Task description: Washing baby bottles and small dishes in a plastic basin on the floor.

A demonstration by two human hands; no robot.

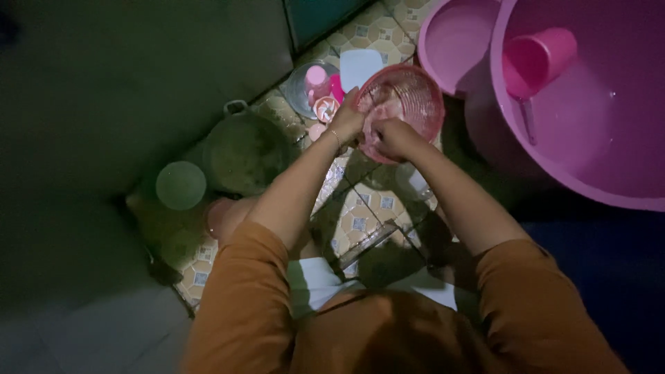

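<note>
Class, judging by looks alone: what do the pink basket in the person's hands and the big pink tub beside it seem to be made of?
Pink basket: probably thin moulded plastic, its wall a fine mesh that light passes through. Big pink tub: likely plastic too, smooth, glossy and evenly coloured, with a thick rolled rim. Dim light leaves both unsure.

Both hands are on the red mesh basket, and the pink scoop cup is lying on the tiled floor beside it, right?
Not quite. In the head view both hands, left and right, are on the red mesh basket, but the pink scoop cup sits inside the big pink basin, in the water, not on the tiled floor.
</note>
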